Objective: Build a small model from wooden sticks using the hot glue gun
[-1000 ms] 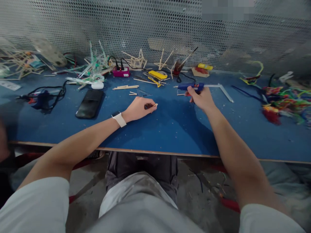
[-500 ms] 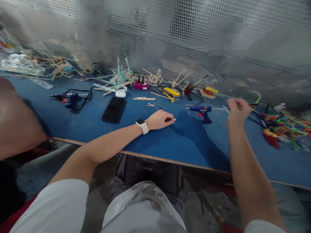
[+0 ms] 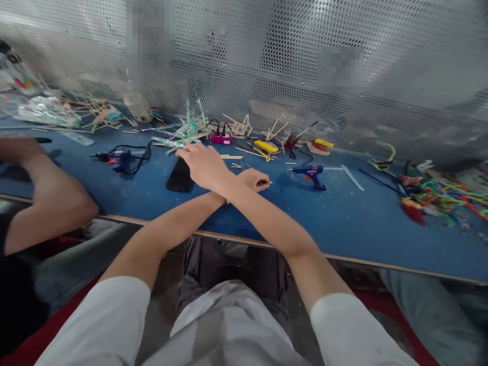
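**Crossed arms: right hand (image 3: pixel 202 165) by the phone (image 3: pixel 179 176), left hand (image 3: pixel 252 179) on a stick (image 3: pixel 270 183)**

At far left, a co-worker's arm (image 3: pixel 57 190) leans on the blue worktop (image 3: pixel 373 229). Next comes the left glue gun (image 3: pixel 124 161), lying among loops of black cord.

The right hand reaches over the far end of the phone, its fingers looking a little apart. Its underside is hidden, so I cannot tell whether it touches or grips anything. Its forearm crosses above the left wrist; a steady, raised elbow should avoid jogging the other hand.

Just beyond, in the middle, are a pink power block (image 3: pixel 220 138) and some loose sticks (image 3: pixel 231 157).

The left hand is close to the worktop, thumb and finger together on the stick, whose pale tip pokes out to the right. A firm, still pinch seems best here — the piece is small and could easily twist. Beyond it lies a yellow cutter (image 3: pixel 266 147).

Further right sits the right glue gun (image 3: pixel 311 175), showing a small red light, nozzle pointing left towards the left hand — best treated as hot, with fingers clear of the tip.

Bright pipe cleaners (image 3: pixel 444 195) are heaped at far right.
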The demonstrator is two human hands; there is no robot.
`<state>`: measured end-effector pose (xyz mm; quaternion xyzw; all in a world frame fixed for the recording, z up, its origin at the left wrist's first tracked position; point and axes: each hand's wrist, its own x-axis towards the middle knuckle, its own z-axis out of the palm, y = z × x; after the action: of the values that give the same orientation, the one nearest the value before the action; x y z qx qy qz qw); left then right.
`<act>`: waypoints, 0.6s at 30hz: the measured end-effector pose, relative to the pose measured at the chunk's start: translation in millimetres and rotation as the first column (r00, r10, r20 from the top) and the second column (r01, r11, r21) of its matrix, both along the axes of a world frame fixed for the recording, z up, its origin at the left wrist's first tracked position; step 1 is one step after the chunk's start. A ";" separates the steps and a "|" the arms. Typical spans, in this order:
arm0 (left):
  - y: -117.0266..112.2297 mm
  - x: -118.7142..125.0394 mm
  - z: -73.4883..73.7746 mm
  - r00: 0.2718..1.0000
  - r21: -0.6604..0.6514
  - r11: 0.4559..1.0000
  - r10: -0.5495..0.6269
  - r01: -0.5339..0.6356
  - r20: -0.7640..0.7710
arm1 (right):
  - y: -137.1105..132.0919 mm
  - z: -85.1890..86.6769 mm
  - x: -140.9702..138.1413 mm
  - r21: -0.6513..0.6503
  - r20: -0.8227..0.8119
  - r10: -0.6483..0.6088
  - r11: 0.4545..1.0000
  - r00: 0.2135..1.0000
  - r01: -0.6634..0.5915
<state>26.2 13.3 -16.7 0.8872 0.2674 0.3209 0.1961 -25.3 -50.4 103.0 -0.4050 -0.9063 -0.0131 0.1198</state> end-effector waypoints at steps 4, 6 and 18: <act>18.1 -5.9 -13.2 0.989 0.020 0.990 -0.135 0.137 -0.065 | 32.7 -0.1 -29.6 -0.237 0.204 0.048 0.971 0.978 0.002; 25.0 -6.2 -19.7 0.987 0.007 0.988 -0.151 0.151 -0.048 | 44.9 -5.3 -26.2 -0.287 0.222 0.098 0.957 0.970 -0.031; 28.2 -10.8 -14.5 0.986 0.022 0.989 -0.141 0.143 -0.093 | 60.6 -22.5 -21.1 -0.284 0.116 0.120 0.955 0.986 -0.083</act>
<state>15.4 41.6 -31.3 0.9203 0.2076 0.2692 0.1936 -46.4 10.2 80.4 -0.3688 -0.9247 0.0941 0.0021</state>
